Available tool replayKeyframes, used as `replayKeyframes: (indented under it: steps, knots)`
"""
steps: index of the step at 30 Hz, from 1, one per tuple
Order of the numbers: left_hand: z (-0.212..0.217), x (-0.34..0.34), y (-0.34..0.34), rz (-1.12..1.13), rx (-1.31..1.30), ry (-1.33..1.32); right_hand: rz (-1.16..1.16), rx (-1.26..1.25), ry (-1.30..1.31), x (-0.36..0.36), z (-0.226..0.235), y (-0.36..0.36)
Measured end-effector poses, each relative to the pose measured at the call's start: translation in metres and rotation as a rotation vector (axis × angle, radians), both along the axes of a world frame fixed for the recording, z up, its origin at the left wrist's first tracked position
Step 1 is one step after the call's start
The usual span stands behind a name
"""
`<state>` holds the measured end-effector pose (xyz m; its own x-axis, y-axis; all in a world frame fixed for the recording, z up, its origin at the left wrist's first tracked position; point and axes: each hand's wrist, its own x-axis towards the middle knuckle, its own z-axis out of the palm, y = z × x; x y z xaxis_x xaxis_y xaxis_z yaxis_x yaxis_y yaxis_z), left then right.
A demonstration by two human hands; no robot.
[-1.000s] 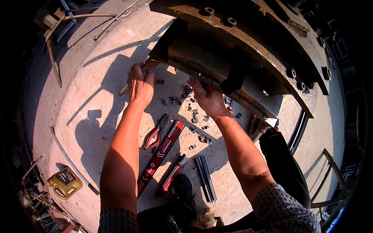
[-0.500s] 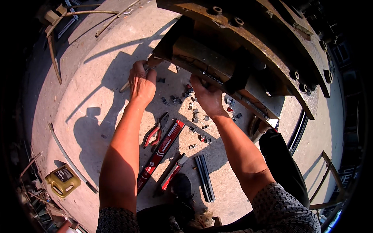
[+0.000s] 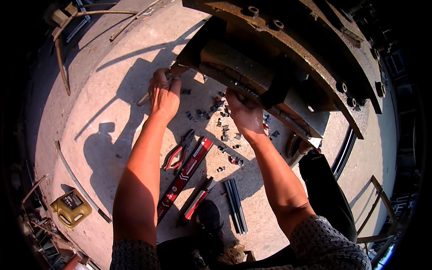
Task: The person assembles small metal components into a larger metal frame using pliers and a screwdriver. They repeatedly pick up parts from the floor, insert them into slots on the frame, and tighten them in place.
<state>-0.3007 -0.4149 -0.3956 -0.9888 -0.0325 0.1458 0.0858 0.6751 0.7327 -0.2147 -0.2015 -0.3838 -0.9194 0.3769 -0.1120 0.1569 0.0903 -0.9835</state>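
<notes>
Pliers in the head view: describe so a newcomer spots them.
From the large rusty steel frame at upper right, move down and left to the long red box lying diagonally. The pliers lie just left of its upper half. Their two curved red handles set them apart from the straight box.

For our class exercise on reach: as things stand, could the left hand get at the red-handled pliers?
Probably yes, after letting go: the left hand seems curled around a pale rod, but the pliers lie uncovered on the ground.
</notes>
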Motion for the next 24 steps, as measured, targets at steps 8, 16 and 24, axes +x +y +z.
replayKeyframes:
  steps: [8,16,24]
  knots:
    - [-0.001,-0.001,0.0,-0.011,-0.017,0.013,0.077,-0.043,-0.066,0.012,-0.017,0.008]
    - [-0.005,-0.001,-0.002,-0.022,-0.028,0.021,0.036,-0.108,0.223,0.003,-0.035,0.006]
    - [-0.003,-0.001,0.0,-0.022,-0.027,0.03,0.147,0.006,0.229,-0.019,-0.06,0.009]
